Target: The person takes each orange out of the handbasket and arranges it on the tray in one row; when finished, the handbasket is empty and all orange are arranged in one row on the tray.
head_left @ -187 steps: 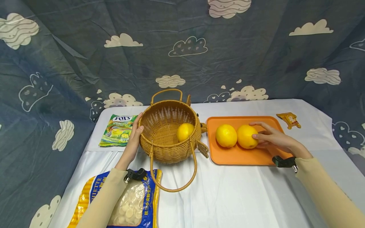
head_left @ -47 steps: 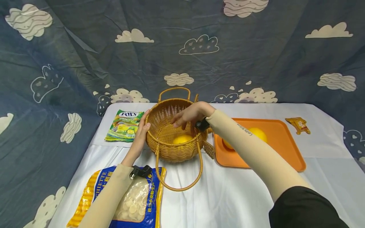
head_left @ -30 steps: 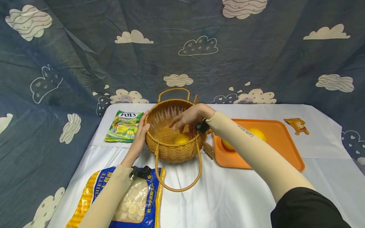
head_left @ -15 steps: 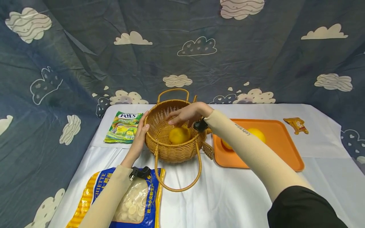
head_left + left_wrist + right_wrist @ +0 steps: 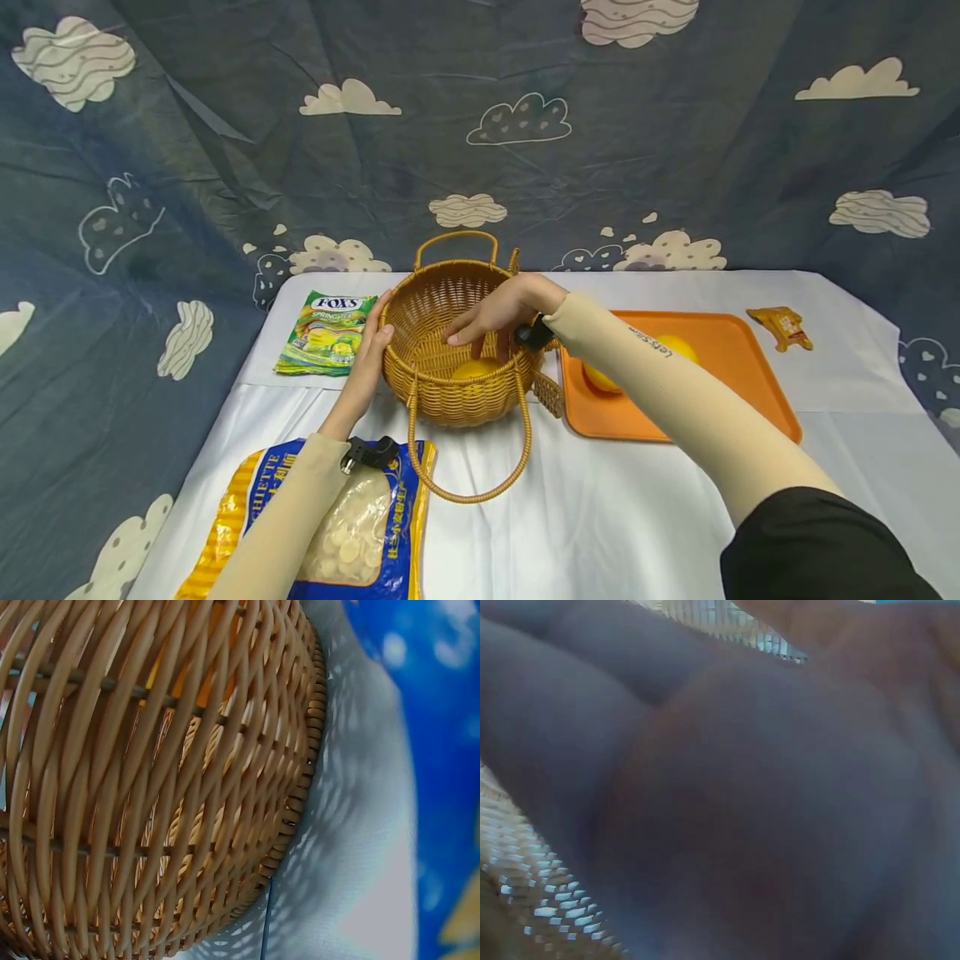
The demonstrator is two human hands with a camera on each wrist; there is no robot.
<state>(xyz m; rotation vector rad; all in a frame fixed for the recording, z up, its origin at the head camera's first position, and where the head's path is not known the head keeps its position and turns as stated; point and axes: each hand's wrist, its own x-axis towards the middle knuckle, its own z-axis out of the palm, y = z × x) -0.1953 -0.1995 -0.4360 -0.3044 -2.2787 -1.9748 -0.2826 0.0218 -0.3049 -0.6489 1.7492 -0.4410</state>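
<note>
A round wicker basket [image 5: 457, 404] stands mid-table, its long front handle hanging forward. Against its left rim rests my left hand [image 5: 366, 354], fingers straight along the outer side; the left wrist view shows only the basket's weave there. My right hand [image 5: 501, 317] reaches over the right rim into the basket, its visible fingers spread and pointing down. Just under them lies a yellow orange [image 5: 474, 369] on the basket's bottom, partly hidden by the fingers and rim. Blurred palm and fingers fill the right wrist view, with no fruit showing in them.
To the right, an orange tray [image 5: 735, 375] holds two more oranges, partly covered by the right sleeve. Beyond it lies a small golden packet [image 5: 782, 327]. A green candy bag [image 5: 324, 333] is at back left; a blue pasta bag [image 5: 345, 533] lies under the left forearm.
The right hand has gone from the tray into the basket. Half a second ago the orange sat higher there, blurred; now both it and the hand are lower. The left hand stays at the rim.
</note>
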